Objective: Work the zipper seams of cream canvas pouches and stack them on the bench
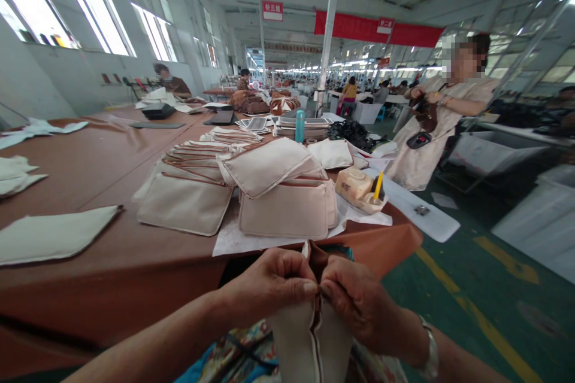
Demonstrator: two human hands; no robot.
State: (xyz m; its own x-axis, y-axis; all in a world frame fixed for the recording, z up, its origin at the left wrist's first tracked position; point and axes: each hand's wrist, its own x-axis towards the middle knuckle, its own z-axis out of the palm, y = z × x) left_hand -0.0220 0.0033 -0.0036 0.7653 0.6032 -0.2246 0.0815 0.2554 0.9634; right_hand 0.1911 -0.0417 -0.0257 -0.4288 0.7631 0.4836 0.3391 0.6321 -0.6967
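A cream fabric piece [291, 341] with a brown-lined seam stands upright over my lap, in front of the table edge. My left hand [274, 278] pinches its left edge near the top, thumb and forefinger closed on it. On the other side, my right hand [363, 296] grips the right edge of the same piece. The fingertips of both hands nearly meet at the brown seam. Just beyond them, a stack of similar cream panels [283, 209] rests on white paper, beside more overlapping cream panels [184, 203].
A brown-covered table [112, 173] spreads ahead and left. On its right corner sit a cut-open plastic container [354, 185] and a yellow-handled tool [378, 185]. A turquoise bottle [299, 126] stands behind the panels. At right, a person [444, 108] stands near white bins [498, 149].
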